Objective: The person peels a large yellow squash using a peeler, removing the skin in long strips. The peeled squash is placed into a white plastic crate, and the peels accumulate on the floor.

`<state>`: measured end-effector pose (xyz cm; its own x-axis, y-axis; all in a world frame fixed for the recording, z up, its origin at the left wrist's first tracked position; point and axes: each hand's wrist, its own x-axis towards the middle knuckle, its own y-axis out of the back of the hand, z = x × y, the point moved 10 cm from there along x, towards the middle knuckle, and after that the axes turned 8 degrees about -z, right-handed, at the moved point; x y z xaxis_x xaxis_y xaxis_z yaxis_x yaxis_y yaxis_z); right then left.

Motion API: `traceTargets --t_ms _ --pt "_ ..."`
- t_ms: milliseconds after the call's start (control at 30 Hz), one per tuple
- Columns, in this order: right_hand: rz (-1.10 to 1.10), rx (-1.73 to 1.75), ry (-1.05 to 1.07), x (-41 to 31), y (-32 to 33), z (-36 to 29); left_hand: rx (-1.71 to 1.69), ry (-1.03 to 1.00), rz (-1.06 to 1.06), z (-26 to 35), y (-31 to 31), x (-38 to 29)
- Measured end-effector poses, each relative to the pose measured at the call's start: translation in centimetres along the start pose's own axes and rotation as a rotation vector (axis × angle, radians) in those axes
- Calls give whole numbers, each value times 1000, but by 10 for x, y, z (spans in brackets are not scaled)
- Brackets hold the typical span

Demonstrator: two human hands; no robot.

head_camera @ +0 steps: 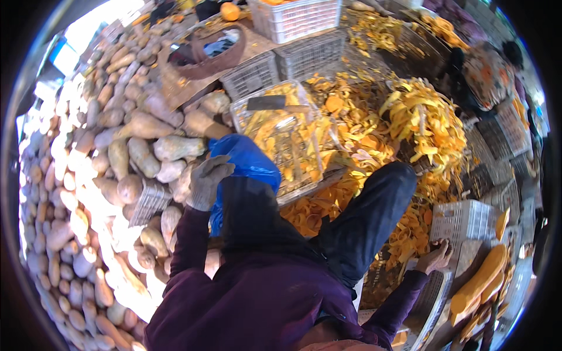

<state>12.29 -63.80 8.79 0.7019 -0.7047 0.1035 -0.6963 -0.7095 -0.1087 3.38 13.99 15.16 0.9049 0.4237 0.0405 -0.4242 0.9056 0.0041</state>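
My left hand (207, 180), in a light work glove, hovers beside my knee at the blue plastic sheet (246, 158) that wraps it. Nothing shows in its fingers. My right hand (434, 259) is bare and bent at the rim of a crate (432, 302) on my right; its palm is partly hidden. Before my knees a pale plastic crate (277, 199) holds yellow-orange peelings. Across its far end lies a cleaver with a dark broad blade (266, 103) and a wooden handle (296, 109). Peeled squashes (480, 281) lie right of my right hand.
Unpeeled squashes (140, 153) are heaped along my left. A mound of peelings (423, 118) rises ahead right. Grey crates (309, 52) and a brown bag (210, 66) stand ahead. A white crate (463, 219) is near my right hand. Another person (487, 79) is at the far right.
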Motion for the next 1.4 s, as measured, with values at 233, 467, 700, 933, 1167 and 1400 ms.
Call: traceTargets --t_ms 233,467,700,933,1167,1400 --pt "-790 -190 377 -81 -296 -109 524 456 226 -162 121 -212" --pt "-1753 -677 682 -294 -437 6 552 668 385 -235 58 -376" --pt "-2418 -874 977 -404 -404 84 185 694 488 -194 52 -356" --pt "-1912 -875 804 -365 -471 53 155 795 614 -224 121 -413" --pt "-1649 -913 688 -285 -503 144 89 844 731 -262 136 -435" --pt "-1589 -1063 531 -312 -548 107 -407 877 811 -284 124 -452"
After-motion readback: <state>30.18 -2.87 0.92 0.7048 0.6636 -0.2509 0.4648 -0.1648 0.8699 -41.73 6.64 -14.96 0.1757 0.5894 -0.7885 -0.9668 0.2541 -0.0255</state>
